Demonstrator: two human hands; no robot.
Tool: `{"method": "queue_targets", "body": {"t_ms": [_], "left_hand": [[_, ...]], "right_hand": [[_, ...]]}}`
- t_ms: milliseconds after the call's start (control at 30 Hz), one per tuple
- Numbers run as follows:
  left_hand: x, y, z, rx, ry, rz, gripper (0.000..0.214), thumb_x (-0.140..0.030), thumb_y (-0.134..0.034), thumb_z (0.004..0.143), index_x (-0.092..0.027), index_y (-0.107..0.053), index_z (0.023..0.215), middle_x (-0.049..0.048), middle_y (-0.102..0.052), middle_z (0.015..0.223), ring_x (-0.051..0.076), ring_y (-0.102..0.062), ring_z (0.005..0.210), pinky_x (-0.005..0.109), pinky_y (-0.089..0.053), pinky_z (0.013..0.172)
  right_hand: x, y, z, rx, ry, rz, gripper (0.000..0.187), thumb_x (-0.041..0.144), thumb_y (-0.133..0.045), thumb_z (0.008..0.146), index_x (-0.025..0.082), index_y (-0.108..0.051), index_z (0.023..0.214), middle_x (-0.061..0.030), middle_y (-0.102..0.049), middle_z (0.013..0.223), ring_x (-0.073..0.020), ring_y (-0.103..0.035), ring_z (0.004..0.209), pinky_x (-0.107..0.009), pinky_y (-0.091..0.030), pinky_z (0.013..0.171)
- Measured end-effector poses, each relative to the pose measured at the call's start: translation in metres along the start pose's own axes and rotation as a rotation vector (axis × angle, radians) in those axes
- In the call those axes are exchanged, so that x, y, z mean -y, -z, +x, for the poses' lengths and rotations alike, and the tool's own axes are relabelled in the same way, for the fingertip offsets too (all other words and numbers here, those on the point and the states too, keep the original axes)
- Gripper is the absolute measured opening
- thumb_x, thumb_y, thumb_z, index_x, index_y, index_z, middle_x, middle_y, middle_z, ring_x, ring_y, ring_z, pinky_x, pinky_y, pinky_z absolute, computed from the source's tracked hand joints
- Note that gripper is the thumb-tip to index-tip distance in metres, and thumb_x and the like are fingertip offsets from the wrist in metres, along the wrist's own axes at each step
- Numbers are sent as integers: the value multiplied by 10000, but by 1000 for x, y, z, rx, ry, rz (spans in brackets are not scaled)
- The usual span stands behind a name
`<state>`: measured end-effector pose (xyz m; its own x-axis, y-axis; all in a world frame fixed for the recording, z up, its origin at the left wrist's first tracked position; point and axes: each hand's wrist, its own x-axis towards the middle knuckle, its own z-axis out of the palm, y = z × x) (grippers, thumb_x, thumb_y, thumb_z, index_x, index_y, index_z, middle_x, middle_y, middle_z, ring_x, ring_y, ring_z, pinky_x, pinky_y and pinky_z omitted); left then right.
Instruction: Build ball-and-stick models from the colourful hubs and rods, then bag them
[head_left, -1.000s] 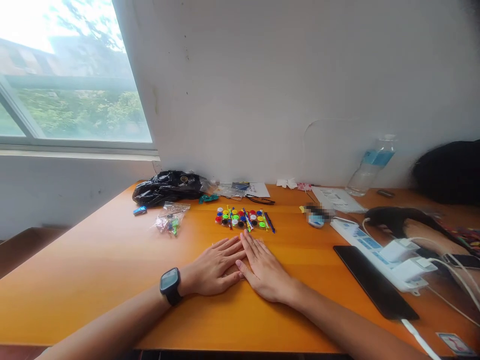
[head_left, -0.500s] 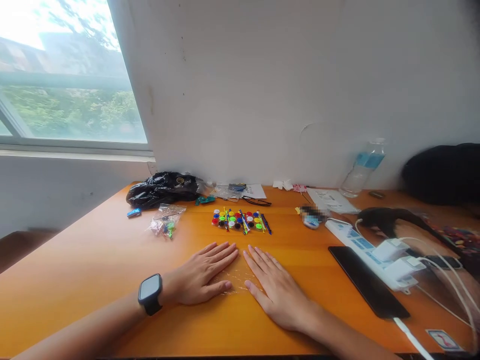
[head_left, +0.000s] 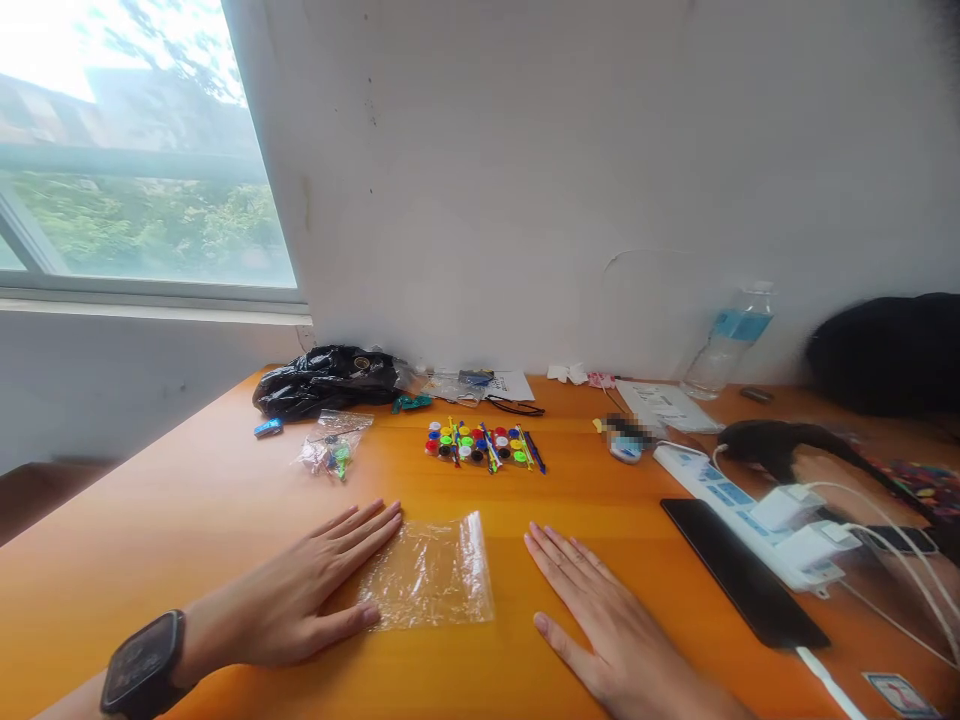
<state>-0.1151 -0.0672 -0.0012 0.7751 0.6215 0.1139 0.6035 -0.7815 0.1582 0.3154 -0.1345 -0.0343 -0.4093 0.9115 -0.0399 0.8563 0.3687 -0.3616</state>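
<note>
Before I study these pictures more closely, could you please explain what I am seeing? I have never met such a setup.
There is no machine here: you see a person's two bare hands. One camera, worn on the person's head, takes every picture, looking forward and down.

The left hand, with a smartwatch on its wrist, lies flat over the left edge of a clear plastic bag. The right hand rests apart from that bag. Neither hand grips anything.

Farther back on the wooden table are colourful round pieces with thin sticks, and a black plastic bag. To the right are a smartphone, a power strip with chargers, and another person's arm.
</note>
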Motion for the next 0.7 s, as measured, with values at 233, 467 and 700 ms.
{"method": "queue_targets", "body": {"t_ms": [233, 467, 700], "left_hand": [[29, 5, -52, -162, 196, 181, 706, -412, -509, 1048, -428, -211, 1688, -27, -354, 1688, 352, -440, 1522, 567, -477, 1201], [-6, 0, -27, -91, 173, 92, 588, -511, -532, 1063, -459, -388, 1630, -59, -491, 1621, 297, -580, 1429, 441, -564, 1143], [20, -7, -16, -148, 241, 187, 500, -443, -420, 1100, -309, -556, 1562, 37, -534, 1599, 330, -537, 1464, 509, -507, 1188]], "right_hand": [[11, 8, 17, 32, 67, 20, 740, 596, -408, 1084, 336, -126, 1717, 16, -86, 1776, -288, -124, 1653, -535, -151, 1356], [37, 16, 93, 94, 263, 49, 843, 582, -507, 1040, 214, -182, 1725, -76, -97, 1781, -276, -123, 1655, -485, -133, 1355], [83, 3, 70, 376, 673, 277, 766, 581, -617, 987, 374, -352, 1675, -1, -323, 1739, -275, -300, 1610, -425, -263, 1318]]}}
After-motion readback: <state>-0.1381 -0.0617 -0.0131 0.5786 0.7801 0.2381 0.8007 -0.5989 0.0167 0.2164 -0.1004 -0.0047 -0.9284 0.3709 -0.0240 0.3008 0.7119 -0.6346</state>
